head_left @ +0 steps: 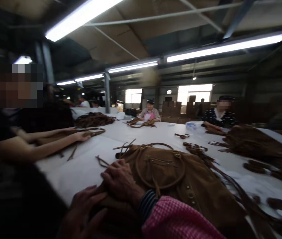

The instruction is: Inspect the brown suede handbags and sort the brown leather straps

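We've got the brown bag (205,186) lying on the white table (136,134) right in front of us. Done AFAICT: round handle (137,166), zip (165,162) & buckle (190,195) all on. Our R hand (119,179) lies over brown cloth at the bag's L side; our L hand (83,209) is just beside it, blurred, so we can't tell if either's gripping. Left, we'd guess: thin strap ends poke out loose near the top, so prob. unfinished. More straps (195,147) lie bunched beyond; can't tell if they're for this bag.
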Demonstrator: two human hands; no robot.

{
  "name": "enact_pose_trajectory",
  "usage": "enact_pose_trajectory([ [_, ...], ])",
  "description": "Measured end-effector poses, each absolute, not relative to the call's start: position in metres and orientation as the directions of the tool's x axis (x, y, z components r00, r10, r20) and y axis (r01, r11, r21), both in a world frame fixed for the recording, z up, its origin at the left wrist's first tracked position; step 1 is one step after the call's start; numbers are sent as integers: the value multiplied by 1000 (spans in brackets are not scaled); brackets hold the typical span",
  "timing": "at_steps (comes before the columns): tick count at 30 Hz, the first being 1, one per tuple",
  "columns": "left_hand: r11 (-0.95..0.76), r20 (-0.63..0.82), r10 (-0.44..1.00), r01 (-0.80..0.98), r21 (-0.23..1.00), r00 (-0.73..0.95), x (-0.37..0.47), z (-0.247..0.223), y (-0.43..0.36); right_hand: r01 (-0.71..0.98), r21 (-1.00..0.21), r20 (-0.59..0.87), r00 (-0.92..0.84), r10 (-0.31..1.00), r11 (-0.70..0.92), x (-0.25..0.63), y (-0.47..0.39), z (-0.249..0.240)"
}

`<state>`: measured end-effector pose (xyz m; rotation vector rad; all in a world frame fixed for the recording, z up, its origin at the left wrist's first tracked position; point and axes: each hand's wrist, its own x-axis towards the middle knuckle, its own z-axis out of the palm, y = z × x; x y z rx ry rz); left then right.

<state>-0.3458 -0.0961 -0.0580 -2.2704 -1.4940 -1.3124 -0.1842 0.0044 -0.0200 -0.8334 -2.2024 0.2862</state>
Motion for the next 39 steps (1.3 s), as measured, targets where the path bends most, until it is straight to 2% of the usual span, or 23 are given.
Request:
enact_pose_trajectory([
  [2, -472, 588, 793, 771, 428, 159, -348, -46, -105, 457, -437, 617, -475, 628, 775, -180, 4, -22],
  [5, -461, 483, 854, 710, 532, 193, -339, -23, -105, 418, -374, 718, -435, 543, 828, -174, 3, -22],
  [9, -440, 454, 877, 644, 626, 157, -325, -6, -103, 347, -308, 814, -386, 434, 886, -170, -2, -21],
  [13, -434, 450, 887, 529, 729, 107, -316, -2, -102, 279, -361, 828, -343, 444, 890, -170, 2, -22],
  [16, -449, 475, 875, 533, 717, 98, -310, -1, -97, 233, -428, 833, -273, 482, 873, -171, 8, -24],
  [18, -413, 480, 877, 559, 719, 29, -306, 1, -93, 206, -459, 827, -257, 500, 864, -171, 10, -25],
  [21, -340, 442, 892, 505, 794, -95, -302, 1, -89, 189, -470, 813, -288, 506, 862, -173, 9, -24],
  [24, -331, 433, 893, 471, 818, -122, -300, -4, -92, 232, -449, 801, -323, 504, 863, -173, 4, -20],
  [26, -303, 422, 884, 442, 844, -200, -298, -12, -98, 272, -420, 804, -331, 494, 866, -172, 2, -17],
  [29, -247, 342, 864, 279, 928, -370, -292, -28, -104, 309, -407, 833, -261, 488, 860, -169, 3, -18],
  [32, -263, 309, 802, 162, 951, -511, -282, -45, -106, 328, -442, 844, -161, 511, 835, -167, 7, -23],
  [35, -305, 401, 731, 262, 916, -551, -274, -58, -107, 294, -488, 777, -284, 562, 822, -166, 9, -28],
  [39, -328, 522, 712, 433, 839, -470, -271, -68, -113, 305, -528, 658, -443, 609, 793, -164, 6, -29],
])
